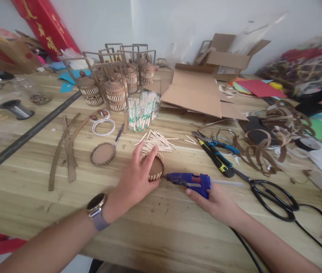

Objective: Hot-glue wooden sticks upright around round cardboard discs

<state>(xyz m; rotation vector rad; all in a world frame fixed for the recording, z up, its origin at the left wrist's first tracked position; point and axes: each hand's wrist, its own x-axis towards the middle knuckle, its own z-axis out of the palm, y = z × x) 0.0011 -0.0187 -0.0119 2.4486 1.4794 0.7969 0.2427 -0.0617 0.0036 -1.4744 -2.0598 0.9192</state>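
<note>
My left hand (pixel 138 175) is closed around a round cardboard base (pixel 156 167) edged with short wooden sticks, its fingers over the far rim and the thumb at the near side. In my right hand (pixel 216 201) is a blue hot glue gun (pixel 189 181), whose nozzle points left at the base's right edge. Whether the tip touches the rim, I cannot tell. Just beyond the base lies a loose pile of short wooden sticks (pixel 161 141). To the left rests a round cardboard disc (pixel 102 153) with a ridged border.
Cutters (pixel 220 146), a utility knife (pixel 216 159) and black scissors (pixel 273 197) lie at right. Small lidded stick baskets (pixel 115 94) stand at the back beside flattened cardboard (pixel 195 93). Cardboard strips (pixel 69 151), tape rolls (pixel 104 127) and a wire spool (pixel 17 110) are leftward.
</note>
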